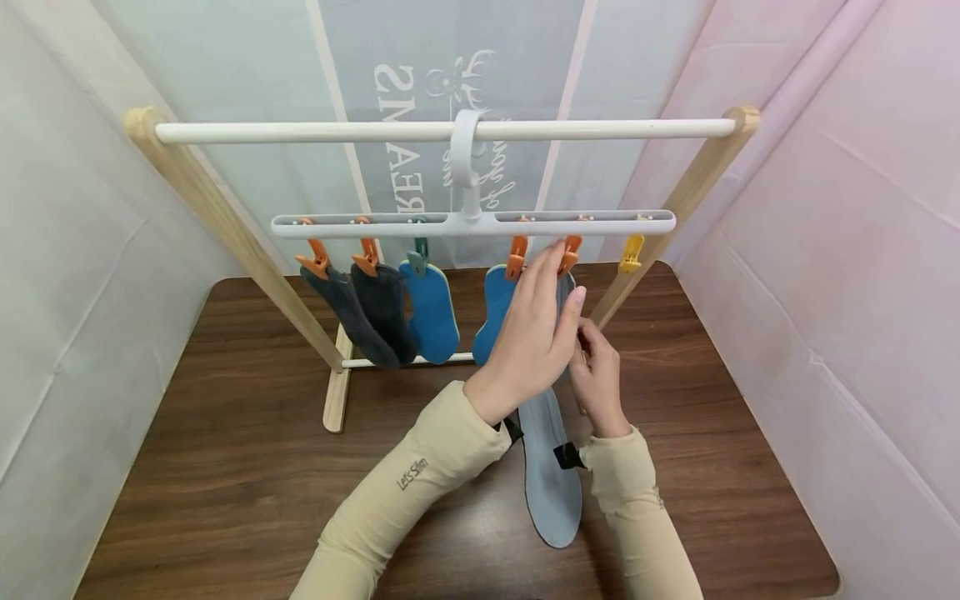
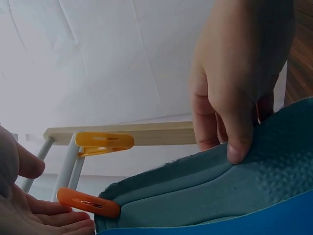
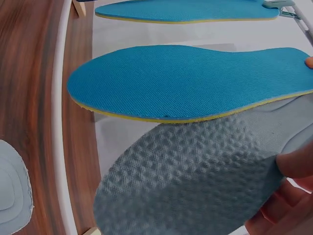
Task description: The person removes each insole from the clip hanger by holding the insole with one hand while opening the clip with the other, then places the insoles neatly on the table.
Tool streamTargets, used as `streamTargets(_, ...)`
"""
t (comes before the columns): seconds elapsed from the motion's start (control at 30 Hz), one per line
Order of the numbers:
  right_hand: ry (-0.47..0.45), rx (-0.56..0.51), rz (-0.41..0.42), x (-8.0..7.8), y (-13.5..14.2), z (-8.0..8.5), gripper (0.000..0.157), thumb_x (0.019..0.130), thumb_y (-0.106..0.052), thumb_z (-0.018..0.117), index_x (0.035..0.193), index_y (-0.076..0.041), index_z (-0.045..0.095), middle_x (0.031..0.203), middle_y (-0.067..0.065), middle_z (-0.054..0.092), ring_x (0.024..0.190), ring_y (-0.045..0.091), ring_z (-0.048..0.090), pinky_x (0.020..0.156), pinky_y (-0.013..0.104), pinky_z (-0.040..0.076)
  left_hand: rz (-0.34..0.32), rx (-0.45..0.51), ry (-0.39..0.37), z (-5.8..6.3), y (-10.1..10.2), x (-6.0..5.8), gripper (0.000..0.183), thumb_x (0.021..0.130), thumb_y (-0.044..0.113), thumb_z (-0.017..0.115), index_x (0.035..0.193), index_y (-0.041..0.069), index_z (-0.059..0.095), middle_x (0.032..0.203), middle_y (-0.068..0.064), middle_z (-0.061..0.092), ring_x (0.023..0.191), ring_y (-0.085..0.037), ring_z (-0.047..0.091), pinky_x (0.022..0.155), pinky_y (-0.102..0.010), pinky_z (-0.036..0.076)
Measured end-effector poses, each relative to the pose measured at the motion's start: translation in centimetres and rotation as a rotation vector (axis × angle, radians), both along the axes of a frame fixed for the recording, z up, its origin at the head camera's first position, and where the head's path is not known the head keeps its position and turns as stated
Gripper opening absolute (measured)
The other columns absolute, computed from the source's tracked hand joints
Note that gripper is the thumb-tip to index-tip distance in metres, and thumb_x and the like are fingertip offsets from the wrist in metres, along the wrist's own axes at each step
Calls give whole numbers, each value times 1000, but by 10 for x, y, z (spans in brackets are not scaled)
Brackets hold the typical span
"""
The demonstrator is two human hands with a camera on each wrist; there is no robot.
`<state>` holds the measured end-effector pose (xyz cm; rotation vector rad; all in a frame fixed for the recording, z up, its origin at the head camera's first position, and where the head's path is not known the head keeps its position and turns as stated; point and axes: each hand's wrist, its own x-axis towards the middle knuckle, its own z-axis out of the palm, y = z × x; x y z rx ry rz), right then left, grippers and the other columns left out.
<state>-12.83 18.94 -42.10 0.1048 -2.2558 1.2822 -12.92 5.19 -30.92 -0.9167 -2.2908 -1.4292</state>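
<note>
On my feed, the right hand (image 1: 597, 379) pinches 1 hanging grey insole (image 3: 190, 171); the left hand (image 1: 529, 333), fingers extended, is beside the insole's orange clip (image 2: 89, 202), contact unclear.

One insole (image 3: 186, 176) is grey, its clip (image 2: 108, 209) orange.

Soft, even light fills the head view, with a faint sheen on the worktop (image 1: 465, 533) below the left fingers (image 1: 542, 287) and wide-angle stretching toward the edges. The left wrist view is dim and greyish; the right wrist view is brighter, a shadow darkening the grey insole (image 3: 205, 196) beside the right fingers (image 3: 281, 213).
</note>
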Motion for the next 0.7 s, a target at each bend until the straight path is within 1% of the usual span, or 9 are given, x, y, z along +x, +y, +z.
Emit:
streamTargets(0.07,-14,-4,9,2,0,1,17,97,1,49,103,2,65,81,15,61,65,7,44,58,15,36,12,-7,1,2,2,-1,52,105,20,37,148,-6,22,153,-20,26,143,-27,29,119,-26,22)
streamTargets(0.23,-21,-20,34,6,2,1,20,98,-3,48,106,-3,66,81,11,62,64,9,45,57,16,37,21,1,-24,8,5,-5,49,105,17,35,146,-8,26,151,-22,31,140,-28,33,117,-27,27)
streamTargets(0.37,-8,-19,52,9,2,1,19,98,-2,49,105,-4,67,79,10,61,63,11,45,56,18,36,31,-2,-45,11,6,-6,47,105,15,33,145,-9,27,150,-22,31,140,-30,33,116,-29,29)
streamTargets(0.47,-3,-12,48,11,1,1,18,98,-1,50,103,-3,66,76,11,59,62,10,43,56,18,35,38,-13,-41,11,6,-8,46,105,13,33,145,-9,27,150,-23,32,140,-30,33,116,-30,30)
streamTargets(0.6,-12,3,43,22,-9,21,15,95,5,50,100,4,64,72,18,56,61,11,40,55,16,32,55,-27,-42,12,7,-10,47,105,12,33,145,-10,27,150,-23,32,140,-30,33,117,-33,29)
streamTargets(0.7,-14,11,51,31,-16,35,13,94,7,51,99,8,63,74,21,58,61,12,42,56,14,33,78,-31,-50,13,9,-13,46,104,11,33,145,-10,28,149,-23,34,139,-31,34,117,-36,29)
